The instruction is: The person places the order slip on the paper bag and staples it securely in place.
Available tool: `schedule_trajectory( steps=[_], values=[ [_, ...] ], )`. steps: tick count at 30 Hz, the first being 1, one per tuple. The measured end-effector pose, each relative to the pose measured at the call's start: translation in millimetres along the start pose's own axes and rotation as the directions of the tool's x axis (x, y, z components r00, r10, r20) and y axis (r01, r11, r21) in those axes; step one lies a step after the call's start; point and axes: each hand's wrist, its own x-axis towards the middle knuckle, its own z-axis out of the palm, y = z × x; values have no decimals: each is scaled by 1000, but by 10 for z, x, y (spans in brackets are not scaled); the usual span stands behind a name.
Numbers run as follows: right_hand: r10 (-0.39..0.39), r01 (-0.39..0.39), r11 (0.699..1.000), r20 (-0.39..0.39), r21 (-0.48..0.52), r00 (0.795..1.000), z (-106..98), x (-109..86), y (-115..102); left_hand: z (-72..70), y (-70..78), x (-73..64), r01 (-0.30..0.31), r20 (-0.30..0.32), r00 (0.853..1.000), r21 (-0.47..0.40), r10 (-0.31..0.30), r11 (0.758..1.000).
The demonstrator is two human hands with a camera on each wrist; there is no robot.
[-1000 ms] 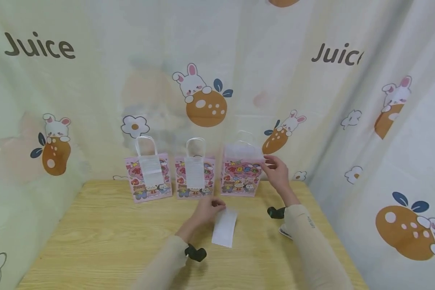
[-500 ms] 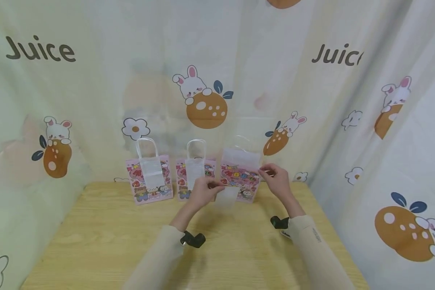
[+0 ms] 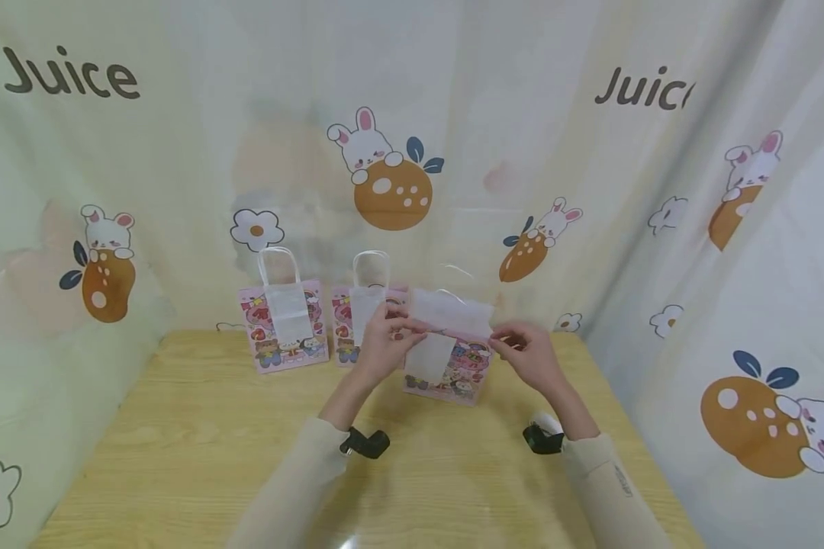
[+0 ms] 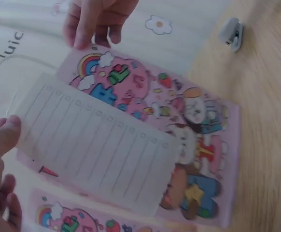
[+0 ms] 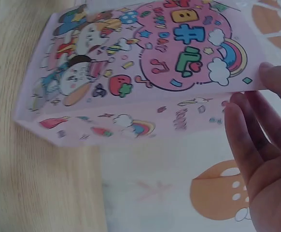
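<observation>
Between thumb and fingers my left hand (image 3: 387,347) pinches the upper left end of a white lined paper slip (image 4: 97,145) with a row of small checkboxes. The slip overlaps the front of a pink cartoon gift bag (image 3: 470,366), rightmost of three, near its open top. My right hand (image 3: 532,354) pinches the bag's top right edge, seen close in the right wrist view with the thumb on the front and fingers behind. The bag is tipped toward me, its white inside showing. Its pale twisted handles rise behind the opening.
Two similar gift bags, the left bag (image 3: 252,335) and the middle bag (image 3: 343,332), stand along the curtain (image 3: 199,191), each with a white slip on its front. A small white stapler (image 4: 232,34) lies on the wooden table (image 3: 213,442) by the right wrist.
My left hand has lifted the slip from the table, up and away from me, onto the right bag's front. My right hand has tilted that bag and drawn it nearer.
</observation>
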Motion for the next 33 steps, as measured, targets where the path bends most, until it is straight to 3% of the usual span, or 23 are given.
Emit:
schedule_trajectory(
  steps=[4, 7, 10, 15, 20, 22, 25, 28, 33],
  values=[
    [14, -17, 998, 44, 53, 999, -15, -119, -213, -28, 74, -62, 86, 28, 996, -31, -85, 996],
    [21, -27, 994, 65, 107, 998, 29, -216, -448, -50, 132, -158, 191, 81, 980, -96, -184, 977],
    [9, -16, 992, 56, 126, 998, 122, -288, -616, -75, 184, -236, 224, 91, 973, -128, -213, 966],
    [-37, 36, 980, -1, 195, 999, 343, -362, -644, -150, 214, -368, 175, 35, 984, -110, -172, 978],
    [-82, 92, 968, -53, 233, 995, 563, -411, -685, -242, 179, -490, 72, -52, 996, -56, -75, 996],
    [-52, 62, 968, -49, 241, 997, 652, -424, -716, -273, 147, -515, 15, -79, 997, -32, -18, 999],
    [50, -42, 964, -25, 262, 998, 779, -429, -757, -317, 92, -534, -47, -109, 993, -1, 47, 999],
    [112, -110, 949, 11, 296, 994, 892, -418, -764, -373, 60, -557, -33, -130, 991, 24, 36, 999],
    [41, -46, 950, 24, 308, 999, 1029, -415, -723, -475, 58, -595, 6, -137, 991, 20, -3, 1000]
  ],
)
